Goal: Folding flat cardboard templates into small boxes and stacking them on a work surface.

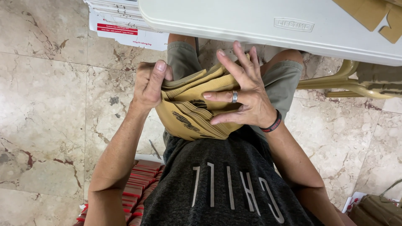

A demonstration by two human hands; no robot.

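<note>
A thick stack of flat brown card pieces (190, 115) with dark print rests on my lap, fanned at its near edge. My left hand (148, 86) grips the stack's left side, thumb on top. My right hand (243, 94) lies over the stack's right side with fingers spread, a ring on one finger and a dark band on the wrist. I sit in grey-green shorts and a dark grey shirt, my knees under the edge of a white plastic table (234, 21).
Flat white cartons with red labels (121, 29) lie under the table's left corner. Brown card pieces (377, 16) sit on the table at the right. A stack of red-edged flat items (138, 184) sits by my left side. A gold-coloured chair frame (347, 81) and a bag (377, 209) stand right.
</note>
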